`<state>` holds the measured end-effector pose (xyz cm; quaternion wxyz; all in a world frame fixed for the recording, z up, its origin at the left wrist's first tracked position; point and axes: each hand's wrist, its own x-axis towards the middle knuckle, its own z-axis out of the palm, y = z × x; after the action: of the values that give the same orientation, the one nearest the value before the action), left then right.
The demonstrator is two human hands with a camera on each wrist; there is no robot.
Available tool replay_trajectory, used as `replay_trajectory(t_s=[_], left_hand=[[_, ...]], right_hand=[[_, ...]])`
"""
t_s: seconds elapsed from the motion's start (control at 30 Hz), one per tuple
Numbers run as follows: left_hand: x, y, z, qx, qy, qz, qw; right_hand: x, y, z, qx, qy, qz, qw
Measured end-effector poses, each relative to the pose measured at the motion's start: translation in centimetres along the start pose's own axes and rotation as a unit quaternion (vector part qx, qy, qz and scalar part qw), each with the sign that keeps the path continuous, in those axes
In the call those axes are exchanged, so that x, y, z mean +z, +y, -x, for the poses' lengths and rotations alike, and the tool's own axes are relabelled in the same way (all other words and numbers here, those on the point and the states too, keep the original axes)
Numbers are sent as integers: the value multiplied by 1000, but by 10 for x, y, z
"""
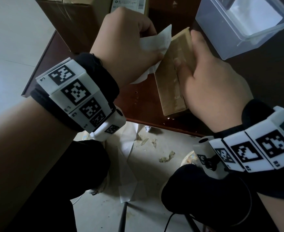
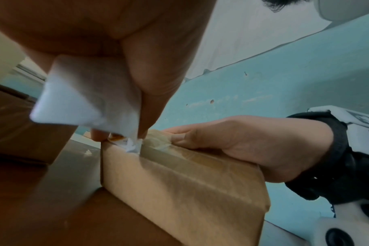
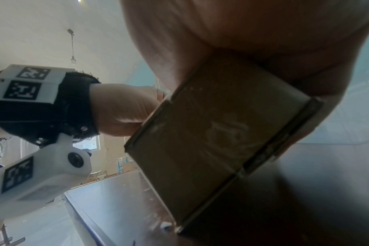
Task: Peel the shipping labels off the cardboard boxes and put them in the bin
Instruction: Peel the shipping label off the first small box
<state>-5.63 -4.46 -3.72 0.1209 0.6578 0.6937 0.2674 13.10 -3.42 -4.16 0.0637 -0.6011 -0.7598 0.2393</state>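
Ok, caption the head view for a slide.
Left hand peels a white label off a small cardboard box steadied by the right hand, clear bin alongside.

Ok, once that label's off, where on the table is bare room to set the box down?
Bare tabletop shows between the left hand and the small box, and right of the right hand, below the clear bin. The far side is crowded by large boxes.

left hand (image 1: 124,42) fingers pinched, right hand (image 1: 210,86) grip curled, wrists near
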Motion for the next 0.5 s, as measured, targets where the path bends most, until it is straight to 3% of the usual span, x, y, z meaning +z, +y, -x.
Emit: replay_trajectory(t_s=[0.5], left_hand=[[-2,-7,-4,18,-24,17,999]], right_hand=[[1,2,-1,3,1,-6,1000]])
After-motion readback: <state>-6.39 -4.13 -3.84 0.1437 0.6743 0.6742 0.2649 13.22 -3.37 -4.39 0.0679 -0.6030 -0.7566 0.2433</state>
